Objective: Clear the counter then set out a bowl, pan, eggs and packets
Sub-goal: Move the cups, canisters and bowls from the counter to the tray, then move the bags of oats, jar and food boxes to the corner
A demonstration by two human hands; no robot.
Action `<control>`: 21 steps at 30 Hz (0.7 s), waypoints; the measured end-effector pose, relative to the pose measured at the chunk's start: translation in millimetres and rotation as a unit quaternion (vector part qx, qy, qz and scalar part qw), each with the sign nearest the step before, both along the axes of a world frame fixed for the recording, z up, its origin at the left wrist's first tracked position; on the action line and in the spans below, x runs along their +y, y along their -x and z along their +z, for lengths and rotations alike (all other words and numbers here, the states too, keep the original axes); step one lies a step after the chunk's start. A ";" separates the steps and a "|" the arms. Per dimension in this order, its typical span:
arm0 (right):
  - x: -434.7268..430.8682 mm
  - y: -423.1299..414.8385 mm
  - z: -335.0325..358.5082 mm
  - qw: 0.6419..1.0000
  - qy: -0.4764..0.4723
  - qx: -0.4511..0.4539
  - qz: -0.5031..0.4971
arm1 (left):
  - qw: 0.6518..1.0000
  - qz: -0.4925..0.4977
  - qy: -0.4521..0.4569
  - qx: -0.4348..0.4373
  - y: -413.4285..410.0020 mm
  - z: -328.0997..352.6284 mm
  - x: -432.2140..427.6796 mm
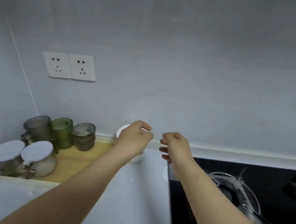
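One white bowl [122, 133] stands on the white counter [130, 195], right up against the wall. It looks round and deep, with a smooth rim. Most of it is hidden behind the left hand [135, 137], so only its left side and a bit of its bottom show.

The left hand is on top of the bowl. Its fingers curl over the far rim and hold it, and a bit of white shows between the thumb and a finger. The right hand [174, 144] is just beside the bowl, at 3 o'clock from it, and does not touch it. Its fingers hang loosely curled and hold nothing.

Three glass cups [59, 131] stand at 9 o'clock from the bowl. Two jars [36, 156] with white lids stand at 8 o'clock from it. A black stove [284, 199] lies at 4 o'clock from the right hand, with a steel pan [253, 200] on it.
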State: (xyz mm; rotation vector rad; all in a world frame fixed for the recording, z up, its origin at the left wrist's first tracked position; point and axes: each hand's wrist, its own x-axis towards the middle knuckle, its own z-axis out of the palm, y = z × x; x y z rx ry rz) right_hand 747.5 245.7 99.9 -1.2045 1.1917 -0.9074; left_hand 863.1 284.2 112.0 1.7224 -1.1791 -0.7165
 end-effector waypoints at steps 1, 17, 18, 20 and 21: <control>4.3 20.7 -0.3 1.000 0.002 0.002 -0.012 | 1.000 -0.008 0.001 0.009 20.4 -1.2 1.1; 90.8 484.0 -23.5 0.988 -0.007 0.045 -0.145 | 0.986 -0.159 -0.022 0.038 476.2 -28.1 38.8; 90.4 507.6 -24.5 0.987 -0.010 0.046 -0.155 | 0.985 -0.167 -0.026 0.034 498.8 -26.5 36.1; 87.2 555.9 -28.1 0.982 -0.019 0.040 -0.184 | 0.981 -0.191 -0.026 0.021 547.2 -24.9 25.6; 85.3 570.5 -28.4 0.980 -0.022 0.045 -0.195 | 0.979 -0.201 -0.024 0.017 562.2 -25.9 19.8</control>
